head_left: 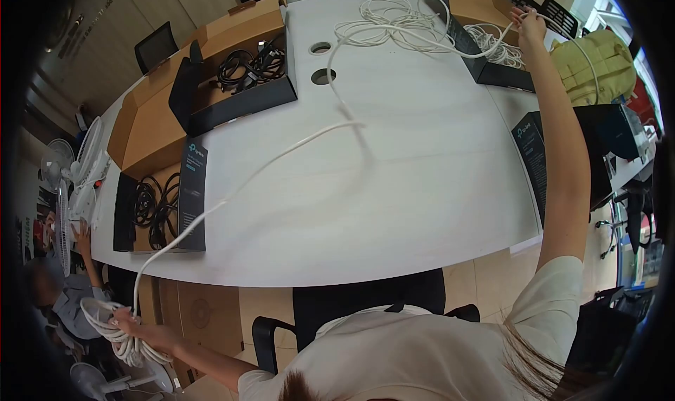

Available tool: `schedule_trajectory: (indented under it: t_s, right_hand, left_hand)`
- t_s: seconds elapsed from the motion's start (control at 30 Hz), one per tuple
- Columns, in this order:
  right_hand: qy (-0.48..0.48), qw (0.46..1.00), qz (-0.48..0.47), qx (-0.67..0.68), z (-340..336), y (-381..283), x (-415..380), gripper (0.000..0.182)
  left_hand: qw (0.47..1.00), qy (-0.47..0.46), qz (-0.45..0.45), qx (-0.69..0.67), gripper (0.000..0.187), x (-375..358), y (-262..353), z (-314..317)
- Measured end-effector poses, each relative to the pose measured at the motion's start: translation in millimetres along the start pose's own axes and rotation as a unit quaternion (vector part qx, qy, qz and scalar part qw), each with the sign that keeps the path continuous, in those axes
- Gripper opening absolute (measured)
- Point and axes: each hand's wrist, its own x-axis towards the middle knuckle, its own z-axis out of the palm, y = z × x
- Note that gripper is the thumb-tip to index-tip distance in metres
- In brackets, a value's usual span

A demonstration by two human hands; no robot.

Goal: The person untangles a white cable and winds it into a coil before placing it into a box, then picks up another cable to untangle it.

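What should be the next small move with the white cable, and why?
Probably the right hand should draw more white cable off the loose pile: the left hand already holds a wound coil, and the cable stretches across the table between them.

- Daylight comes in from windows at my far right, washing out that corner.
- The white table [422,190] is bright and evenly lit.
- Fisheye bends everything; edges go black.
- The swinging cable [281,155] blurs.

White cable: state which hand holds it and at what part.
Both. The left hand grips the wound coil end of the white cable; the right hand pinches its stretched length near the cardboard box.
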Motion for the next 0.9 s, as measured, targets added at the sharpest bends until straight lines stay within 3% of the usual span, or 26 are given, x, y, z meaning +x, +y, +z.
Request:
schedule_trajectory:
  t_s: [0.03,0.1,0.17,0.23,0.37,0.43,0.5,0.67,0.8,0.83,0.9]
  right_hand:
    - [0.007,1.000,0.020,0.017,1.9,2.6,-7.6,0.029]
    - [-0.005,0.997,0.069,0.041,6.6,1.5,-32.3,0.030]
    - [-0.023,0.992,0.122,0.022,8.8,3.2,-54.0,0.031]
    - [-0.063,0.985,0.157,-0.029,5.8,14.7,-59.8,0.032]
    - [-0.057,0.970,0.226,-0.064,-6.2,29.7,-72.6,0.031]
    - [-0.041,0.959,0.279,-0.039,-10.3,37.6,-73.5,0.025]
    - [-0.015,0.950,0.307,-0.049,-13.9,40.0,-83.8,0.022]
    - [0.029,0.941,0.323,0.100,-16.3,14.1,-120.7,0.032]
    - [-0.174,0.980,0.097,0.016,-0.5,-64.8,-211.1,0.045]
    - [-0.302,0.953,0.031,-0.008,3.5,-88.1,-233.4,0.043]
    - [-0.527,0.843,-0.066,-0.085,13.2,-122.9,-272.9,0.037]
  left_hand:
    - [0.990,-0.052,-0.012,-0.131,0.032,-1.9,27.0,13.5]
    - [0.968,-0.081,-0.042,-0.234,0.029,-18.0,82.5,36.8]
    - [0.941,-0.118,-0.086,-0.304,0.026,-36.7,86.7,55.5]
    - [0.908,-0.199,-0.071,-0.362,0.026,-58.6,103.9,72.7]
    - [0.832,-0.275,-0.180,-0.447,0.028,-96.4,178.3,84.4]
    - [0.803,-0.323,-0.142,-0.479,0.029,-110.1,198.2,92.1]
    - [0.771,-0.346,-0.182,-0.503,0.029,-121.3,213.9,98.2]
    - [0.716,-0.383,-0.198,-0.549,0.024,-147.7,235.4,109.2]
    - [0.676,-0.410,-0.215,-0.573,0.020,-158.8,242.4,117.4]
    - [0.665,-0.405,-0.241,-0.579,0.019,-157.9,248.2,117.9]
    - [0.643,-0.392,-0.294,-0.588,0.019,-154.3,256.4,119.9]
